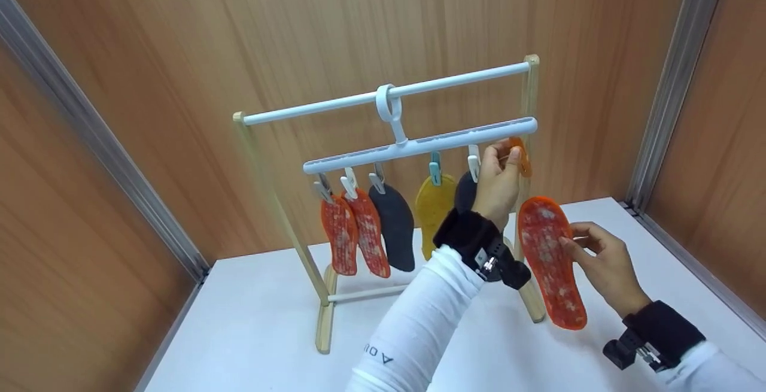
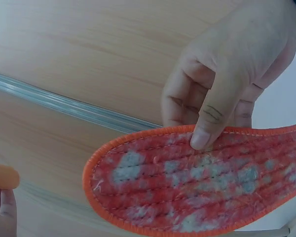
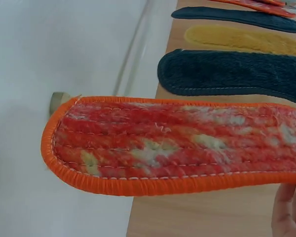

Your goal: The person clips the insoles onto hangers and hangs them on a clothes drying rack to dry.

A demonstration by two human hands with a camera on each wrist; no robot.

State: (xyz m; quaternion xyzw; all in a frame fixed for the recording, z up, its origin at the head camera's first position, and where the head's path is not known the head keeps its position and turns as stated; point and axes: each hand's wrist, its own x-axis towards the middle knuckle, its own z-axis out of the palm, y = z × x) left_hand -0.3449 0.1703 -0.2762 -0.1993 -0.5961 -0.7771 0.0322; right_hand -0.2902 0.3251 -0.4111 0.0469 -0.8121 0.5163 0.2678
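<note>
My left hand pinches an orange clothespin just under the right end of the white hanger bar; whether it is attached there cannot be told. Lower and to the right, my right hand holds a red-and-white fuzzy insole with orange edging, thumb on its face. The insole tilts, toe end up, below the clothespin and apart from it. In the left wrist view the right hand's thumb lies flat near the edge of that insole, and the clothespin shows at far left.
Hanging from clothespins on the bar are two red insoles, a dark one, a yellow one and another dark one, partly behind the left hand. A wooden rack stands on the white table, between wood-grain walls.
</note>
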